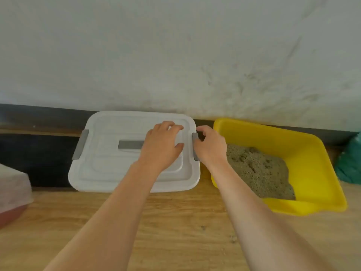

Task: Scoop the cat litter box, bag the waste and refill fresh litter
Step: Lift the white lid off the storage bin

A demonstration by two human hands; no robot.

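Scuffed pale wall and a dark skirting board are backing a wooden floor point(175, 231), where a white rectangular plastic storage tub point(109, 169) is sitting against the skirting, just beside a yellow plastic litter tray point(312, 153) that is holding sandy grey litter point(256, 169). The person's left hand point(163, 142) is pressing down on the tub's lid with its grip open, fingers spread and only slightly bent, holding nothing. The right hand point(208, 145) is working at the tub's right end, its grip curling closed around the right-hand grey latch point(195, 137). The left-hand grey latch point(80, 144) is lying flat against its end, and the grey carry handle point(130, 144) is lying flat at the lid's centre.

The tub's long axis is running left to right along the wall, a latch at each short end. The tray is sitting skewed, its long axis running from the wall towards the camera and angling right. The lid is looking thin, smooth and springy, so it is probably best freed at the latches and lifted by its short edges. The tub itself, if full of fresh litter, is likely heavy and better carried by both ends. A green bag point(349, 163) is slumping at far right
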